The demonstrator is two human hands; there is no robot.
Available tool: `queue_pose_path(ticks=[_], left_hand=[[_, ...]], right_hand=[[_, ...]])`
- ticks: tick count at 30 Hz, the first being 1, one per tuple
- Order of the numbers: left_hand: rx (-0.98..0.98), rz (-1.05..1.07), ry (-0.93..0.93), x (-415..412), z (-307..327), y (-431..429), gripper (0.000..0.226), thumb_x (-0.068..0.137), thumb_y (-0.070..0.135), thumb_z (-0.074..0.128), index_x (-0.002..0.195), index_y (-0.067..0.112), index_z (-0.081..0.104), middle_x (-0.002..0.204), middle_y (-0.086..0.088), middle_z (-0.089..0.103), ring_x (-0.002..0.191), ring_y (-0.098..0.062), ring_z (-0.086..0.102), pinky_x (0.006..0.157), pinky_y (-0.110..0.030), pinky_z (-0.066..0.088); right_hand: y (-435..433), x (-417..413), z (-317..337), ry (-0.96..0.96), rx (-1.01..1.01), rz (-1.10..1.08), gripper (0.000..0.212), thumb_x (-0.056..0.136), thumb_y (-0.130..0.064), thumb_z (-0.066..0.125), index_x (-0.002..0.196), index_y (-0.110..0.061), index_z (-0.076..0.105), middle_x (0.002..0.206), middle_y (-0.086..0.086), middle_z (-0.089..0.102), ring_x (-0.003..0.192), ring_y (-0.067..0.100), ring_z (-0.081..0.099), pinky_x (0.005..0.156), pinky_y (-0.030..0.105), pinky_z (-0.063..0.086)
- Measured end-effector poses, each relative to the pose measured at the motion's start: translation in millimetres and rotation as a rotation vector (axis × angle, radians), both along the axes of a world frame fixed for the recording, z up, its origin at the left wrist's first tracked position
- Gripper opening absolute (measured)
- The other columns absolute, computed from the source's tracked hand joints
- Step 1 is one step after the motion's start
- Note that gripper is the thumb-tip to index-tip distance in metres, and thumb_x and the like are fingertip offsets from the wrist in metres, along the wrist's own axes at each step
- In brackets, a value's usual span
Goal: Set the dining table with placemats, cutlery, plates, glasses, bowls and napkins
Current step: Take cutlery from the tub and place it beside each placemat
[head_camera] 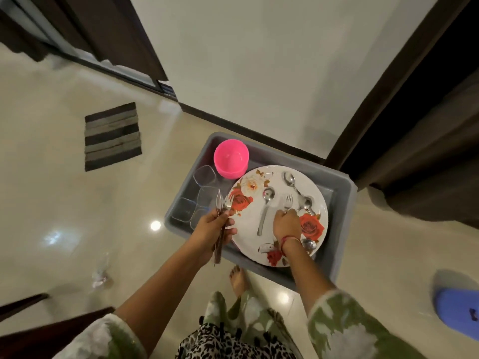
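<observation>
A grey plastic tub [344, 203] stands on the floor by the wall. Inside lies a white plate with red roses [248, 229], and on the plate are several spoons [267, 200] and a fork [288, 200]. My right hand [286, 224] pinches that fork at its handle. My left hand [211, 228] grips a bunch of cutlery [223, 211], forks and knives, over the tub's left edge. A pink bowl [230, 158] sits at the tub's far end, with several clear square glasses [204, 174] beside it on the left.
A striped doormat [112, 136] lies on the shiny floor to the left. Dark curtains [427, 164] hang at the right, and a blue slipper [458, 314] lies at the lower right. My bare foot [238, 279] stands just in front of the tub. A dark wooden chair [39, 330] is at the lower left.
</observation>
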State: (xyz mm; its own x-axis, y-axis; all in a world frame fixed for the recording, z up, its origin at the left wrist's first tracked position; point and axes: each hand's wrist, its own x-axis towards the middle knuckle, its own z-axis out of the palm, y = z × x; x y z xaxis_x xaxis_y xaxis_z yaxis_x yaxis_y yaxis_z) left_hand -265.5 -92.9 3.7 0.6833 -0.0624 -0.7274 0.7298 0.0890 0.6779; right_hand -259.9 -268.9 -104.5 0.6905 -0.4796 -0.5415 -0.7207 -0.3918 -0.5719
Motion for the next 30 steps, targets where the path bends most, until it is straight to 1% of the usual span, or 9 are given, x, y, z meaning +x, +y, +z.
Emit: queue_pose_path(ticks=[2,4,6,8,13,19,25,28,30], left_hand=[[0.007,0.055,-0.023,-18,13,3,0.013,0.101,0.017,0.045,0.098,0.009,0.056,0.077,-0.004,0.065,0.051,-0.009,0.057,0.047,-0.019,0.045],[-0.024,0.136,-0.025,-41,29,6,0.013,0.101,0.015,0.044,0.096,0.011,0.055,0.074,-0.001,0.068,0.048,-0.008,0.051,0.043,-0.017,0.041],[-0.091,0.245,-0.034,-68,48,14,0.013,0.101,0.015,0.044,0.094,0.012,0.055,0.074,-0.001,0.066,0.044,-0.005,0.047,0.04,-0.015,0.038],[-0.148,0.336,-0.063,-94,63,28,0.015,0.101,0.015,0.042,0.093,0.013,0.055,0.073,-0.001,0.06,0.042,-0.003,0.042,0.038,-0.013,0.034],[-0.126,0.661,-0.134,-163,99,88,0.019,0.102,0.017,0.039,0.091,0.015,0.054,0.061,0.005,0.048,0.039,-0.002,0.031,0.037,-0.014,0.022],[-0.126,1.086,-0.218,-257,123,172,0.018,0.099,0.018,0.044,0.082,0.016,0.049,0.059,0.005,0.047,0.036,-0.002,0.028,0.032,-0.012,0.019],[-0.261,1.469,-0.409,-342,123,249,0.034,0.08,0.048,0.057,0.068,0.017,0.054,0.053,0.005,0.045,0.032,-0.002,0.026,0.031,-0.012,0.014],[-0.092,1.604,-0.414,-376,123,286,0.02,0.077,0.031,0.063,0.071,0.016,0.052,0.053,0.005,0.042,0.032,-0.001,0.028,0.029,-0.012,0.019],[0.06,1.682,-0.342,-400,127,305,0.016,0.08,0.021,0.065,0.071,0.016,0.052,0.052,0.007,0.04,0.033,0.001,0.028,0.029,-0.012,0.02]], right_hand=[[12,-19,35,-0.18,0.225,-0.066,0.018,0.097,-0.023,0.035,0.097,-0.013,0.05,0.089,0.015,0.061,0.078,0.029,0.059,0.068,0.041,0.051],[35,-41,82,-0.276,0.488,0.003,0.016,0.096,-0.02,0.036,0.085,-0.024,0.046,0.072,0.002,0.052,0.062,0.014,0.048,0.054,0.027,0.039],[68,-63,119,-0.314,0.586,0.254,0.021,0.096,-0.019,0.041,0.079,-0.028,0.049,0.067,-0.01,0.047,0.059,0.003,0.042,0.056,0.018,0.035],[97,-80,146,-0.347,0.665,0.433,0.028,0.094,-0.025,0.047,0.066,-0.03,0.054,0.056,-0.012,0.049,0.054,0.001,0.043,0.059,0.019,0.038],[152,-112,195,-0.435,0.622,0.831,0.039,0.1,-0.027,0.043,0.061,-0.024,0.042,0.056,-0.009,0.039,0.054,0.007,0.038,0.058,0.026,0.035],[250,-160,210,-0.304,0.597,1.419,0.04,0.097,-0.032,0.048,0.058,-0.021,0.05,0.051,-0.008,0.044,0.052,0.011,0.043,0.059,0.029,0.037],[374,-197,217,-0.245,0.587,1.855,0.04,0.096,-0.03,0.052,0.061,-0.011,0.059,0.047,-0.009,0.046,0.047,0.004,0.041,0.055,0.026,0.036],[435,-220,221,-0.21,0.619,2.088,0.039,0.096,-0.031,0.051,0.059,-0.022,0.058,0.052,-0.009,0.05,0.051,0.003,0.045,0.056,0.023,0.036],[470,-241,223,-0.167,0.623,2.228,0.037,0.096,-0.036,0.051,0.063,-0.021,0.062,0.061,0.001,0.056,0.057,0.006,0.049,0.058,0.023,0.038]])
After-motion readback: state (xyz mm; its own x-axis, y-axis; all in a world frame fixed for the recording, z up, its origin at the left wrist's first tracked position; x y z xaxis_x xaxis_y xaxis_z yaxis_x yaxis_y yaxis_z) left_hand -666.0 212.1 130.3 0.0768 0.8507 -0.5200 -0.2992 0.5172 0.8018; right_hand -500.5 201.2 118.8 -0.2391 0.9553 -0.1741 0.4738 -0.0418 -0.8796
